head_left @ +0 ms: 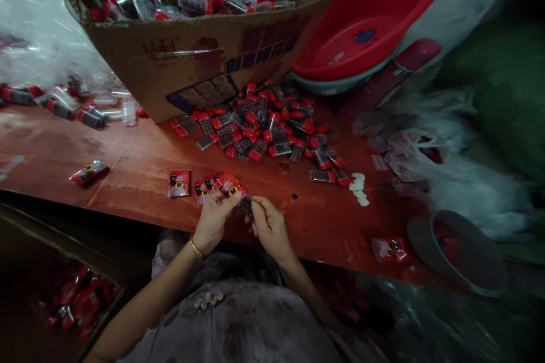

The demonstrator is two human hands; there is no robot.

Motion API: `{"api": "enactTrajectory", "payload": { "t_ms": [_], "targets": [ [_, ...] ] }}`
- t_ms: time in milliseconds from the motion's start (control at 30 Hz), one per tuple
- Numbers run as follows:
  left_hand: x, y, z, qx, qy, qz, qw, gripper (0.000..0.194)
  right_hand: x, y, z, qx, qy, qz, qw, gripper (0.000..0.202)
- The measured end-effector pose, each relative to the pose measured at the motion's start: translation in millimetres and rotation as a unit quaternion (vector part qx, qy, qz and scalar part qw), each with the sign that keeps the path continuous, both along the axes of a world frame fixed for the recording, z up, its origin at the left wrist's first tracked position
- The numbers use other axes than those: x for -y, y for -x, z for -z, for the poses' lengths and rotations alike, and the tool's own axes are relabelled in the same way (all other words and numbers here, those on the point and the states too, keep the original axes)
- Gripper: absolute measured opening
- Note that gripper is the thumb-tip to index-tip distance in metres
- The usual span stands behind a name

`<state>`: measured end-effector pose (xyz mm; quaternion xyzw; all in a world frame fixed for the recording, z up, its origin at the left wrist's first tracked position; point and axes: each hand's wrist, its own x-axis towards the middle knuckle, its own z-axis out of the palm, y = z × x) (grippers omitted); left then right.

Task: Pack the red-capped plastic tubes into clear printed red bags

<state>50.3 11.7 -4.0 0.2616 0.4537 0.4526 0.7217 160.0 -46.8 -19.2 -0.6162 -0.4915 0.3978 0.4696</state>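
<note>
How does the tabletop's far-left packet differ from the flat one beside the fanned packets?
The far-left packet lies askew, the flat packet nearly straight. The far-left packet looks narrower; the flat packet shows a broad face. Both are red, black and yellow.

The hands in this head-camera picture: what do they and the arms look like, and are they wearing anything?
The left hand and right hand are a person's, ungloved. A thin, gold-coloured bangle circles the left wrist; none shows on the right. No sleeve covers the visible left forearm or right forearm, and I see no cables.
</note>
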Motion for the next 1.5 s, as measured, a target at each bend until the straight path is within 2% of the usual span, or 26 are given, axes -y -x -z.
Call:
{"api": "enactTrajectory", "payload": {
  "t_ms": [133, 233, 300, 367, 433, 533, 600, 667, 733, 767, 833, 900, 1000, 1067, 1167, 1233, 1267, 1300, 1333, 1400, 1467, 1500],
  "targets": [
    [4.6, -3.6, 4.6, 0.036, 0.006, -0.009, 0.999, 0.036, -3.1, 13.1, 5.9, 0.016, -0.029, 0.066, 0.997, 0.027],
    [6.2, -2.9, 5.2, 0.049, 0.01, 0.031, 0.998, 0.035, -4.2, 21.8, 9.6, -0.021, -0.051, 0.099, 0.994, 0.024],
    [4.1, 0.8, 3.6, 0.05, 0.003, 0.05, 0.997, 0.034, -4.4, 22.3, 10.0, -0.092, -0.049, 0.067, 0.992, 0.022],
    [1.2, 4.9, 1.6, 0.053, -0.003, 0.032, 0.998, 0.033, -4.3, 18.2, 9.4, -0.159, -0.038, 0.005, 0.986, 0.021],
    [0.5, 7.3, 1.3, 0.058, -0.005, 0.021, 0.998, 0.033, -5.1, 12.6, 9.0, -0.186, -0.029, -0.031, 0.982, 0.021],
    [4.9, 7.3, 4.9, 0.068, -0.012, 0.059, 0.996, 0.03, -9.5, 9.2, 11.1, -0.174, -0.013, -0.011, 0.985, 0.023],
    [8.2, 9.2, 7.7, 0.069, -0.012, 0.058, 0.996, 0.029, -15.3, 10.9, 13.4, -0.152, 0.004, -0.013, 0.988, 0.025],
    [7.7, 17.8, 8.4, 0.065, 0.009, 0.037, 0.997, 0.028, -24.9, 11.9, 14.2, -0.083, 0.007, -0.035, 0.996, 0.027],
    [1.3, 36.3, 6.3, 0.062, 0.048, 0.018, 0.997, 0.027, -40.4, 7.1, 11.9, 0.056, -0.029, -0.043, 0.997, 0.026],
    [-4.6, 49.6, 4.4, 0.06, 0.068, 0.004, 0.996, 0.025, -50.8, 1.6, 9.8, 0.145, -0.056, -0.034, 0.987, 0.026],
    [-21.4, 82.9, -0.5, 0.052, 0.082, -0.062, 0.993, 0.016, -75.9, -14.6, 5.5, 0.321, -0.099, 0.003, 0.942, 0.031],
    [-42.9, 120.6, -5.7, 0.038, 0.075, -0.158, 0.984, 0.006, -101.6, -33.7, 3.8, 0.451, -0.085, 0.018, 0.888, 0.046],
    [-72.8, 169.6, -12.9, 0.011, 0.09, -0.283, 0.955, 0.022, -124.0, -54.1, 8.0, 0.551, -0.043, -0.031, 0.833, 0.055],
    [-83.0, 186.8, -16.9, 0.008, 0.097, -0.31, 0.946, 0.025, -121.3, -57.2, 12.5, 0.582, -0.03, -0.051, 0.811, 0.052],
    [-79.4, 179.5, -17.6, -0.005, 0.052, -0.268, 0.962, 0.024, -96.0, -49.6, 16.6, 0.613, -0.011, -0.022, 0.79, 0.046],
    [-68.6, 154.3, -11.4, -0.075, -0.017, -0.216, 0.973, 0.018, -74.5, -41.4, 17.4, 0.627, 0.011, 0.018, 0.779, 0.046],
    [-62.5, 138.0, -6.1, -0.144, -0.07, -0.18, 0.971, 0.021, -64.7, -37.4, 17.7, 0.631, 0.023, 0.038, 0.774, 0.047],
    [-56.7, 120.5, 0.3, -0.229, -0.139, -0.134, 0.954, 0.026, -56.2, -34.0, 18.1, 0.633, 0.033, 0.054, 0.771, 0.049],
    [-51.6, 103.1, 7.3, -0.321, -0.211, -0.077, 0.92, 0.027, -49.3, -31.2, 19.0, 0.633, 0.039, 0.067, 0.77, 0.05],
    [-44.8, 72.6, 21.4, -0.472, -0.336, 0.032, 0.815, 0.03, -39.9, -28.1, 22.2, 0.628, 0.04, 0.084, 0.773, 0.052],
    [-42.6, 51.8, 32.6, -0.57, -0.402, 0.103, 0.709, 0.029, -35.1, -28.0, 27.4, 0.619, 0.027, 0.094, 0.779, 0.052],
    [-42.5, 45.5, 36.6, -0.602, -0.416, 0.125, 0.67, 0.027, -33.5, -28.9, 30.2, 0.615, 0.016, 0.099, 0.782, 0.052]
  ]
}}
